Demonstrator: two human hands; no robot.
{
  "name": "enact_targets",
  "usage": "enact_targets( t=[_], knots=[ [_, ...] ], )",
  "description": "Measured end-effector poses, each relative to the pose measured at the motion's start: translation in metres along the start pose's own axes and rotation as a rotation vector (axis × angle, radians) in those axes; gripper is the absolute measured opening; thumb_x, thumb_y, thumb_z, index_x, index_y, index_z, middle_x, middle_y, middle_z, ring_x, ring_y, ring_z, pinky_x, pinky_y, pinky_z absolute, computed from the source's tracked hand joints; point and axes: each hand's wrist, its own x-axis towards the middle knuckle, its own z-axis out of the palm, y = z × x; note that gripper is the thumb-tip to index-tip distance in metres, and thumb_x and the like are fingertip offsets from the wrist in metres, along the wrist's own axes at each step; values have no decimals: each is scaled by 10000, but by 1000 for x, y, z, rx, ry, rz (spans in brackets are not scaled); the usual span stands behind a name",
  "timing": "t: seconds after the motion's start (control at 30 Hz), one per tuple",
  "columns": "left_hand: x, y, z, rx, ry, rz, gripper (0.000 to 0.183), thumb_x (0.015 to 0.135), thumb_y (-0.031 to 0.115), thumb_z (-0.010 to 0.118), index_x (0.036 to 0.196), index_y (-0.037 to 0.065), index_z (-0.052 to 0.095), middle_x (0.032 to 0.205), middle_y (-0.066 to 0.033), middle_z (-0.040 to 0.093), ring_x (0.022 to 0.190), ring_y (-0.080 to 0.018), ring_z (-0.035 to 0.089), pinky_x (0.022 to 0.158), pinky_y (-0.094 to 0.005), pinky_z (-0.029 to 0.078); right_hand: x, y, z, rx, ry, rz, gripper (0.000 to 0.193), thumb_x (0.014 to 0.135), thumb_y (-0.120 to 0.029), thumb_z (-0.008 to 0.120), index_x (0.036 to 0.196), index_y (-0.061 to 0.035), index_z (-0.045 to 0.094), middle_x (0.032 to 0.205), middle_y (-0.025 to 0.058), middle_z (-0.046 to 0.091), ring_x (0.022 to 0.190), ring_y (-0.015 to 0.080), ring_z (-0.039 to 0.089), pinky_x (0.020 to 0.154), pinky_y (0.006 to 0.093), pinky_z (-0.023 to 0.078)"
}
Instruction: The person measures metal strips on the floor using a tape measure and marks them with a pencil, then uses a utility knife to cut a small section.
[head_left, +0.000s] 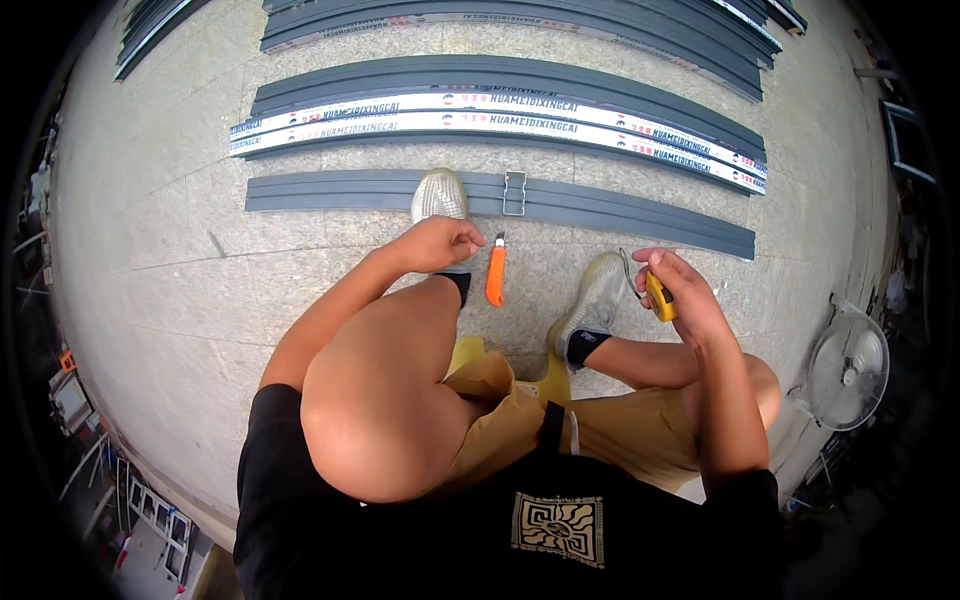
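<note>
My right hand [683,292] is wrapped round a yellow tape measure [660,298], whose dark wrist cord [627,268] loops beside the fingers. My left hand [437,244] hovers by the left shoe, its fingers curled in and nothing visible in them. Just right of it, an orange utility knife [496,275] lies on the floor with its tip pointing away from me. Beyond, one long grey metal profile [350,190] stretches from left to right. A small rectangular metal piece [506,194] sits on that profile near its middle.
Past the single profile lies a bundle of grey profiles [360,75] with white printed film, and further stacks [500,28] stand behind it. My left shoe [440,195] overlaps the single profile. A floor fan [848,378] is at the right, and a ladder-like frame [155,510] at lower left.
</note>
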Motion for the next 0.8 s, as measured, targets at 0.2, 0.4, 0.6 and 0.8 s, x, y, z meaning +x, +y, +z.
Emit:
enact_targets(
  t=[0.2, 0.4, 0.6, 0.8],
  knots=[
    [37, -26, 0, -44, -123, -68, 301, 1101, 225, 724, 1352, 70, 783, 1184, -136, 838, 1094, -255, 792, 974, -397, 612, 49, -6, 33, -400, -208, 53, 473, 1135, -411, 725, 1497, -120, 633, 1100, 29, 687, 1042, 126, 637, 901, 289, 537],
    [58, -53, 10, -261, -153, 52, 336, 1154, 268, 693, 1386, 33, 751, 1164, -89, 789, 1082, -141, 751, 957, -335, 607, 121, 15, 107, -671, -236, 26, 912, 995, -556, 852, 1659, -39, 502, 1199, 197, 744, 1094, 286, 723, 978, 407, 566],
    [46, -38, 11, -400, -246, 40, 338, 1153, 329, 712, 1289, 22, 754, 1114, -71, 796, 1055, -132, 744, 949, -353, 614, 137, 20, 186, -1009, -278, -239, 1141, 939, -713, 798, 1731, -6, 380, 1305, 326, 759, 1273, 459, 737, 1048, 509, 583],
    [23, -32, -9, -284, -132, 60, 248, 1089, 260, 810, 1123, 33, 716, 1007, -29, 776, 951, -99, 734, 825, -292, 575, 150, -3, 203, -1044, -309, -115, 1115, 956, -744, 749, 1742, -41, 385, 1311, 306, 773, 1271, 462, 741, 1082, 531, 575]
  ],
)
